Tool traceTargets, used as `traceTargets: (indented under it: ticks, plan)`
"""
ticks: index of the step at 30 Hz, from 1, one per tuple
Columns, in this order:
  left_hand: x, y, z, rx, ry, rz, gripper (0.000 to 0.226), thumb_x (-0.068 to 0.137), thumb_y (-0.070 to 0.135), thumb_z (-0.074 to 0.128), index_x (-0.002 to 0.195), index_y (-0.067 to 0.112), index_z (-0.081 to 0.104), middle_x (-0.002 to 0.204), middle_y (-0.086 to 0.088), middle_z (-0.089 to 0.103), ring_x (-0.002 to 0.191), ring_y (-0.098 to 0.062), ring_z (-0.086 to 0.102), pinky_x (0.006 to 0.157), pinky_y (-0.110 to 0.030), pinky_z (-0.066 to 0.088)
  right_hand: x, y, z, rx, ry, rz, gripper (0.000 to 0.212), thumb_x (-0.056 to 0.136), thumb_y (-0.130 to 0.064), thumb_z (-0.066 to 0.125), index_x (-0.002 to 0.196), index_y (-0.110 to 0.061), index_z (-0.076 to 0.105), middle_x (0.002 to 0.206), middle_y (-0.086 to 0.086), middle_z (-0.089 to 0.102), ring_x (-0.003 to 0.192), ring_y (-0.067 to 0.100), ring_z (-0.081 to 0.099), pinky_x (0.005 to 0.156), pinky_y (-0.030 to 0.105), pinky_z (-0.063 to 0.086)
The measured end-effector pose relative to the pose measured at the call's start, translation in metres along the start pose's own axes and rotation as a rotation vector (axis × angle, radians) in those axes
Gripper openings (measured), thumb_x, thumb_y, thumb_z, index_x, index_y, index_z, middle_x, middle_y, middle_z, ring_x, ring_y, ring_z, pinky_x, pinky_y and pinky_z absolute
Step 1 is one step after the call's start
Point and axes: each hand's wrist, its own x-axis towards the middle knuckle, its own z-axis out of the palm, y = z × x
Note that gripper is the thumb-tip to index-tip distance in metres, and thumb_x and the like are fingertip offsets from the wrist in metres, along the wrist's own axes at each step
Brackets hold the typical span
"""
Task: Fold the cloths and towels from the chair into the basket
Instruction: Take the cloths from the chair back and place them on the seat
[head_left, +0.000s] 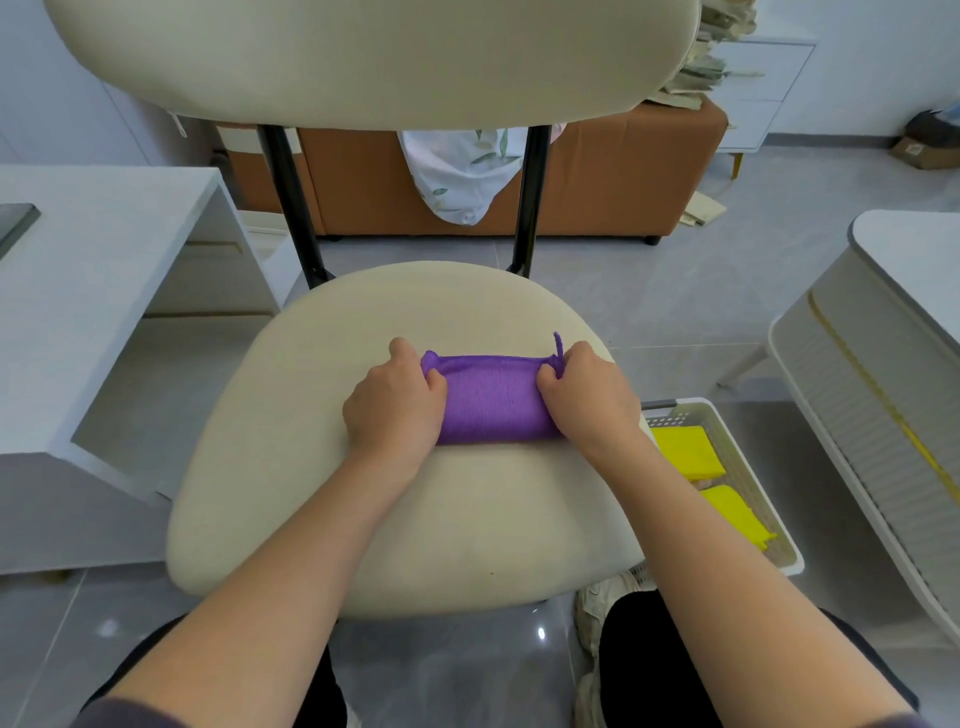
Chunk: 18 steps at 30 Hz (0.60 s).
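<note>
Left hand, right hand pinch opposite ends of folded purple cloth, cloth between them on chair seat.

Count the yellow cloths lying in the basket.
2: the far yellow cloth and the near yellow cloth, both in the basket. The chair seat covers part of it, so more may be hidden.

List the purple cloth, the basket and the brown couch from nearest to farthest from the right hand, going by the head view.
1. purple cloth: on the chair seat, gripped by the right hand.
2. basket: on the floor, right of that seat.
3. brown couch: far back across the floor.
</note>
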Motion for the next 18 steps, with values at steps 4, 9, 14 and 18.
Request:
traceTargets:
  ticks: [4,9,14,18]
  plan:
    - [-0.004,0.002,0.004,0.015,0.143,0.109,0.017,0.089,0.008,0.046,0.106,0.009,0.045,0.091,-0.008,0.054,0.064,-0.03,0.046,0.051,-0.033,0.031,-0.002,0.0,0.003,0.084,0.074,-0.027,0.019,0.09,-0.02,0.048,0.102,-0.013,0.035,0.089,0.009,0.056,0.072,0.031,0.049,0.061,0.033,0.035]
    - [0.003,-0.011,0.011,0.201,0.31,0.561,0.017,0.072,-0.005,0.056,0.072,0.01,0.062,0.076,-0.006,0.058,0.069,-0.027,0.054,0.064,-0.036,0.033,-0.002,0.006,0.007,-0.128,0.409,-0.323,0.027,0.077,0.002,0.046,0.101,-0.01,0.053,0.098,0.01,0.053,0.077,0.034,0.054,0.059,0.032,0.034]
    - [-0.002,-0.021,0.003,0.134,0.207,0.649,0.031,0.081,0.02,0.038,0.079,0.011,0.068,0.079,-0.002,0.069,0.073,-0.023,0.064,0.093,-0.035,0.029,-0.004,0.017,-0.002,-0.106,0.455,-0.801,0.026,0.071,0.0,0.044,0.079,-0.012,0.065,0.089,0.003,0.065,0.078,0.028,0.06,0.069,0.031,0.029]
    - [-0.01,-0.031,-0.008,0.137,-0.08,0.649,0.071,0.075,0.061,0.032,0.122,0.015,0.058,0.129,0.0,0.059,0.126,-0.014,0.049,0.11,-0.038,0.021,-0.02,0.029,-0.009,-0.146,-0.016,-0.907,0.042,0.084,-0.038,0.044,0.12,-0.021,0.059,0.123,-0.004,0.062,0.116,0.015,0.056,0.102,0.034,0.036]
